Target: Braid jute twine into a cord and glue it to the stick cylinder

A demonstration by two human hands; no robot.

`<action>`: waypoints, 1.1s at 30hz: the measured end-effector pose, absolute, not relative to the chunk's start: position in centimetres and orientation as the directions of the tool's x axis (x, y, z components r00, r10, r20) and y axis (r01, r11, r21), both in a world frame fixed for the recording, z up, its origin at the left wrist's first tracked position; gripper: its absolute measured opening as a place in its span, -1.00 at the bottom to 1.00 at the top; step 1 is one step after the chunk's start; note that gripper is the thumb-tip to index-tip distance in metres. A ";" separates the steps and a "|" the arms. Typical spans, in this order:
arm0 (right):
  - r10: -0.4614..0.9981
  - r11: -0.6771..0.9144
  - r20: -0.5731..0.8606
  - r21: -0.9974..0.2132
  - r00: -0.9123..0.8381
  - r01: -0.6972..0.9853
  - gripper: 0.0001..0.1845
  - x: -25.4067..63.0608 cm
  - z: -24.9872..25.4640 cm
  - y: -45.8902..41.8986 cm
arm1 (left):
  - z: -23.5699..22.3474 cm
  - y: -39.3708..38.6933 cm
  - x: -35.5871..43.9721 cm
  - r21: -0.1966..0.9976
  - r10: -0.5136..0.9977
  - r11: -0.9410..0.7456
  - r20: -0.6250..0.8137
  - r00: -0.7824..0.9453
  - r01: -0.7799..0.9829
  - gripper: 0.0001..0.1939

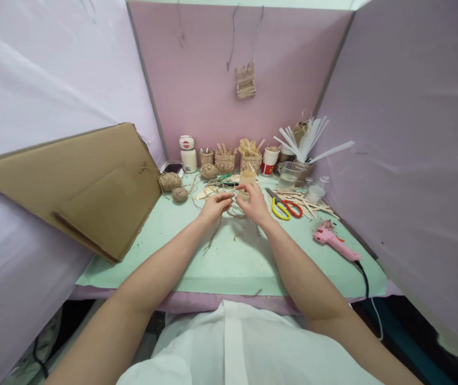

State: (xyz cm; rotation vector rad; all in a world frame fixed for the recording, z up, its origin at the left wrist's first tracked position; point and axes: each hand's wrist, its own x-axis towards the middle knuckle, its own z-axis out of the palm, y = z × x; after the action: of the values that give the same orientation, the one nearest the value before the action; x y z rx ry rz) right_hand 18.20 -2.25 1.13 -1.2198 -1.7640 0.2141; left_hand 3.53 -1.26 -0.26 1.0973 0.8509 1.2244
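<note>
Both hands meet over the middle of the mint-green table. The fingers of my left hand [218, 207] are pinched together on thin brown twine [213, 238], and a loose end hangs below them. Close beside it, my right hand [253, 202] has its fingers curled towards the thumb around the same twine; the exact grip is too small to make out. More twine loops lie under the hands. Just beyond my right hand stands a small pale wooden piece [247, 176], partly hidden by the fingers. Scissors [283, 207] with yellow and red handles lie to the right.
Twine balls [170, 182] sit left, near a leaning cardboard sheet [104, 187]. Along the back stand a white bottle [189, 155] and baskets of sticks [224, 160]. Right are a clear cup [289, 175], wood strips [313, 204] and a corded pink glue gun [337, 243].
</note>
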 end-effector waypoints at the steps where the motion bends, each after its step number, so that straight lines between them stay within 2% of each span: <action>1: 0.786 0.515 0.614 -0.581 -0.077 0.630 -0.76 18.2 1.1 -2.3 | -0.4 -1.3 3.7 0.964 0.982 -0.037 0.084 0.169 -0.263 -0.74; 4: 0.767 0.547 0.631 -0.549 -0.115 0.631 -0.87 18.1 0.9 -2.2 | -0.6 -1.4 3.9 0.969 0.971 -0.110 0.152 0.184 -0.219 -0.72; 6: 0.782 0.537 0.614 -0.577 -0.107 0.616 -0.90 18.1 0.8 -2.0 | -0.6 -1.6 3.9 0.966 0.967 -0.136 0.177 0.182 -0.218 -0.71; 11: 0.908 0.402 0.417 -0.829 -0.049 0.390 -0.83 18.0 0.8 -1.8 | 0.0 -2.1 4.1 0.979 0.982 -0.068 0.100 0.161 -0.194 -0.76; 15: 0.954 0.299 0.292 -0.935 -0.063 0.192 -0.77 17.8 0.8 -1.9 | 0.6 -2.5 4.0 0.982 0.971 0.039 0.006 0.238 -0.184 -0.85; 22: 0.985 0.151 0.143 -0.985 -0.097 0.082 -0.73 17.9 0.9 -1.8 | 0.9 -2.4 3.3 0.969 0.941 0.124 -0.047 0.335 -0.213 -0.81; 26: 0.986 0.118 0.108 -0.991 -0.123 0.069 -0.75 18.1 0.9 -1.8 | 0.7 -2.1 3.2 0.964 0.946 0.158 -0.086 0.314 -0.214 -0.78; 33: 0.994 0.091 0.087 -0.993 -0.061 0.077 -0.81 18.1 0.3 -1.2 | 0.0 -1.7 3.3 0.998 0.980 -0.056 0.059 0.193 -0.022 -0.78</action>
State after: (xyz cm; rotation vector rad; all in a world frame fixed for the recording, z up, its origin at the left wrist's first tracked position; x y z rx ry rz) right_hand 18.05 -1.25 0.27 -1.1723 -1.3513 1.1460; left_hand 3.28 -1.66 -0.03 1.3245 1.0246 1.1135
